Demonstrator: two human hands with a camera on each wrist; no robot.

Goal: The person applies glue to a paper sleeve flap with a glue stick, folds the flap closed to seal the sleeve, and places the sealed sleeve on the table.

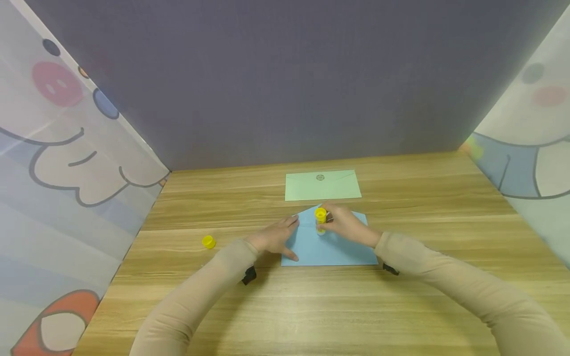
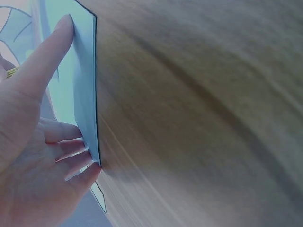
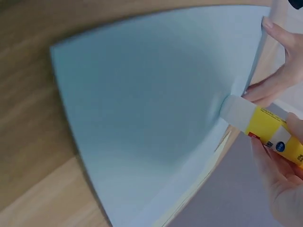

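Note:
A blue envelope (image 1: 334, 252) lies on the wooden table with its pointed flap spread away from the person. My right hand (image 1: 349, 225) grips a yellow and white glue stick (image 3: 265, 125) between thumb and fingers. The white end of the stick points down and meets the blue paper near the flap's fold. At the envelope's left edge, my left hand (image 1: 277, 236) rests with fingers extended. Its thumb (image 2: 59, 35) reaches over the paper, while the other fingertips touch the edge farther up.
Left of the envelope, a small yellow cap (image 1: 208, 242) sits on the table (image 1: 311, 316). Beyond the flap lies a pale green envelope (image 1: 307, 190) with a round seal print. A dark grey panel (image 1: 289, 89) stands along the table's back edge, with cartoon-printed curtains at both sides.

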